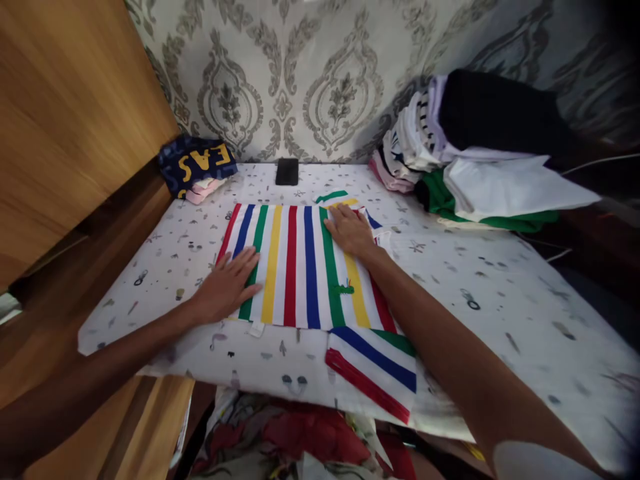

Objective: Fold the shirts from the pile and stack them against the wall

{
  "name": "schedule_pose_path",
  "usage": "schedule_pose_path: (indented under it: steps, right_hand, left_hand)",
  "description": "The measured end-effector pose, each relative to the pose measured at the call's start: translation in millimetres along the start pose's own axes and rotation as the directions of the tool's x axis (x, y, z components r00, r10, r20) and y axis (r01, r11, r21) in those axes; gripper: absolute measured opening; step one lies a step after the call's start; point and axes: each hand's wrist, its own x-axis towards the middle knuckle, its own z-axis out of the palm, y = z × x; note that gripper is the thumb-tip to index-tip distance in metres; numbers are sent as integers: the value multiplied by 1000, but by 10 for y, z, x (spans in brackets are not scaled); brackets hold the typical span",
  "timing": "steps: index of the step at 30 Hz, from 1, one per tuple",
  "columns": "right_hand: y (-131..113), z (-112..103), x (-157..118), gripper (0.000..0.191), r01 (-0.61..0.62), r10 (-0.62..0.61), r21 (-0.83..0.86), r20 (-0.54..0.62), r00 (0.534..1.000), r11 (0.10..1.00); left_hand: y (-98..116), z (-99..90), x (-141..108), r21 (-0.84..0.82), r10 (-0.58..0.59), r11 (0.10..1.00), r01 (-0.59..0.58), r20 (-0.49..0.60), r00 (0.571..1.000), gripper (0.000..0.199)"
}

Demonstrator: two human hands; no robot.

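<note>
A striped T-shirt (299, 267) in red, blue, green and yellow on white lies flat before me, its hem toward the left. One sleeve sticks out toward the table's front edge, and part of the other shows at the far side. My left hand (231, 285) rests open on the shirt's left end, fingers spread over the stripes. Near the far right corner, by the collar, my right hand (350, 231) lies flat and open on the cloth. A small green embroidered crocodile shows on the chest. Part of the collar is hidden behind my right hand and forearm.
The shirt lies on a white patterned sheet (480, 267) covering the table. A black phone-like rectangle (287, 172) sits by the wall. Folded clothes (415, 140) are piled at the back right; a smaller pile with a navy printed garment (197, 163) stands back left, beside a wooden cabinet (80, 120).
</note>
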Motion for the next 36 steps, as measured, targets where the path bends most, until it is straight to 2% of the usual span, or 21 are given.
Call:
schedule_pose_path:
  steps: [3,5,7,10,12,13,14,16,18,20,22,24,25,26,27,29,31,33,36]
  right_hand:
    - [-35,-42,6,53,-13,13,24,-9,1000,1000]
    - [-125,-100,-41,52,-25,25,18,-39,999,1000]
    - [-267,-171,-183,52,22,-20,20,-88,996,1000]
    - [-495,-263,-620,53,249,-239,71,-120,963,966]
    - [-578,-293,-993,53,422,-416,118,-77,906,899]
    - [-582,-300,-1168,53,491,-489,141,-48,871,860]
    - [-559,-304,-1319,53,511,-511,154,-45,859,846]
    - [-437,-314,-1508,51,512,-506,154,-77,859,845]
    - [-252,-340,-1507,47,482,-465,141,-134,875,865]
    - [-57,-384,-1301,42,431,-406,141,-177,897,891]
    - [107,-435,-910,39,318,-287,171,-183,940,932]
    - [231,-476,-399,38,89,-58,234,-137,989,968]
    - [283,-488,-127,38,-75,99,255,-82,992,964]
    - [331,-490,139,40,-248,260,265,-10,966,932]
    - [377,-483,388,40,-320,325,262,25,946,911]
    - [468,-444,799,41,-410,403,258,85,911,875]
    - [548,-382,1067,42,-452,435,261,122,892,853]
    - [605,-323,1197,37,-469,444,278,150,883,839]
    - [637,-292,1204,16,-466,437,337,162,885,818]
  left_hand:
    - [-213,20,-174,36,4,999,-3,-45,999,75]
    - [-251,41,-224,48,13,999,-10,-59,998,76]
    - [-246,61,-232,58,12,998,-9,-65,998,75]
    - [-232,90,-223,79,17,997,-10,-79,997,74]
    - [-240,114,-228,89,23,996,-16,-89,996,73]
    - [-253,128,-233,91,25,996,-16,-96,995,73]
    - [-272,142,-235,91,27,996,-18,-102,994,74]
    - [-330,166,-216,85,23,996,-14,-103,994,74]
    - [-414,170,-134,75,-3,997,10,-90,996,74]
    - [-513,138,36,66,-57,996,63,-76,995,75]
    - [-615,64,295,61,-127,989,131,-72,989,77]
    - [-710,-38,616,66,-189,979,194,-79,979,77]
    - [-755,-92,785,75,-209,974,216,-89,974,76]
    - [-798,-143,952,86,-222,969,231,-103,970,73]
    - [-841,-190,1111,95,-227,967,238,-115,967,70]
    - [-930,-266,1388,100,-218,968,231,-130,967,65]
    - [-1026,-318,1598,88,-197,974,209,-125,972,62]
    - [-1117,-355,1742,68,-170,982,179,-121,978,56]
    - [-1202,-397,1849,29,-108,993,112,-112,988,38]
